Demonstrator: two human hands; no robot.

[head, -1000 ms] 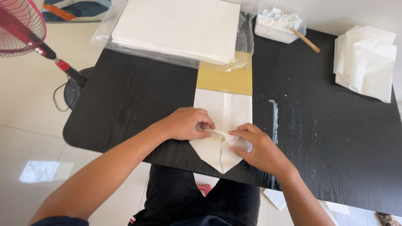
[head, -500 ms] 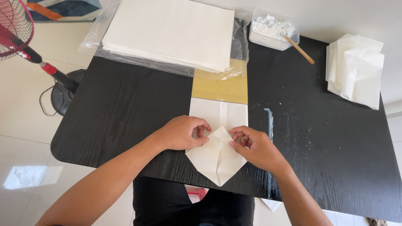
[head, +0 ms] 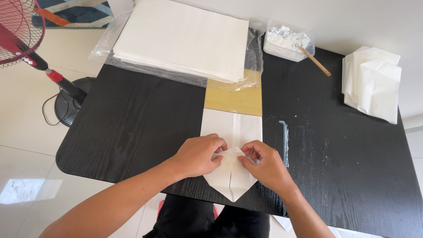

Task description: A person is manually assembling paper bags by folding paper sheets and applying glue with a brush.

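Note:
A long white folded paper piece (head: 232, 132) lies on the black table (head: 132, 123), its near end folded to a point at the table's front edge. My left hand (head: 198, 155) and my right hand (head: 264, 165) both pinch a small flap at the middle of the paper, fingertips nearly touching. A yellow-brown cardboard strip (head: 233, 98) lies under the paper's far end.
A thick stack of white sheets (head: 185, 37) on clear plastic sits at the back. A white tub of paste with a wooden stick (head: 288, 42) stands beside it. Folded white pieces (head: 374, 81) are piled at the right. A whitish smear (head: 285, 136) marks the table. A red fan (head: 26, 39) stands left.
Both hands have moved closer together over the paper's middle, and the flap between them is folded up. The view has shifted a little.

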